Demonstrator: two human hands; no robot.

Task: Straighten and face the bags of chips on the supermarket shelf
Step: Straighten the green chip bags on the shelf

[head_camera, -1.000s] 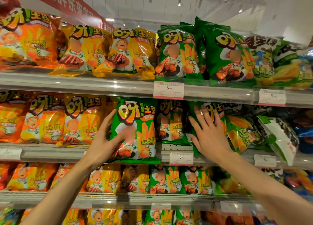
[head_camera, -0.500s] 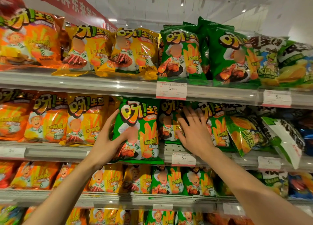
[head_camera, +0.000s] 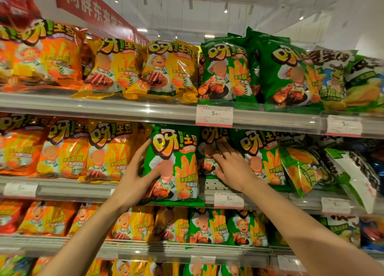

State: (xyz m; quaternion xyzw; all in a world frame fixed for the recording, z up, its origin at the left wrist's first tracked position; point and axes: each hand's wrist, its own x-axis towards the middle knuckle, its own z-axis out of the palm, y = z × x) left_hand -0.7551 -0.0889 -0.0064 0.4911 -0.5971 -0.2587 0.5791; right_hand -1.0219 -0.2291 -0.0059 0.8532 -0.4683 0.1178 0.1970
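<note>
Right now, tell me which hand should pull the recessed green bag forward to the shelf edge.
Right. The right hand already lies on the recessed green bag, fingers spread over its front. The left hand is busy holding the front green bag by its left edge, so it would have to let go first.

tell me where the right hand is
Head view, just right of centre: the right hand rests on a recessed green bag, between the pulled-forward green bag and another green one.
</note>
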